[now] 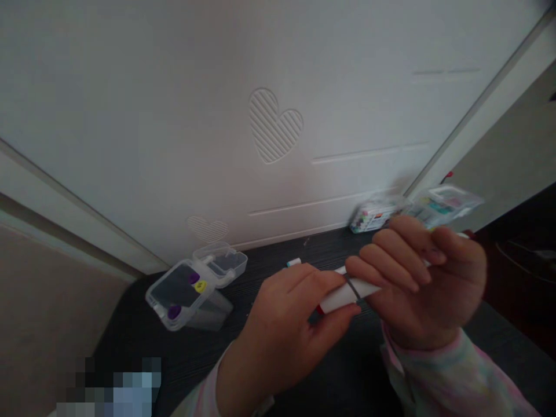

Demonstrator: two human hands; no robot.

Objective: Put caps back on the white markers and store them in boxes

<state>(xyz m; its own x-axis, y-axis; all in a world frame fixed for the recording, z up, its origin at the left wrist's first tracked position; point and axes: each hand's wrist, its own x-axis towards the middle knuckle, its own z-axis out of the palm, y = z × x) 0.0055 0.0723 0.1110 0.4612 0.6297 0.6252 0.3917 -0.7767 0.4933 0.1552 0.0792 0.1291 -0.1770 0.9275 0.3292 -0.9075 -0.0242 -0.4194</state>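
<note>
In front of me, my left hand [299, 313] and my right hand [408, 272] both hold white markers [343, 296]. The left thumb and fingers pinch the near end, where a bit of red shows. A thin dark band [354, 288] lies across the markers beside the left fingertips. My right fingers curl round the other end and hide much of it; a yellow-green tip [463, 234] shows past that hand. Just above the left knuckles is a white piece with a teal end [294, 262]; I cannot tell whether it is held or lies on the table.
On the dark table [174, 362], a clear plastic box [208, 310] with its lid open and purple and yellow buttons stands left. A packet of colourful items [374, 215] and a clear container [447, 202] stand back right, against a white panel [195, 116] with carved hearts.
</note>
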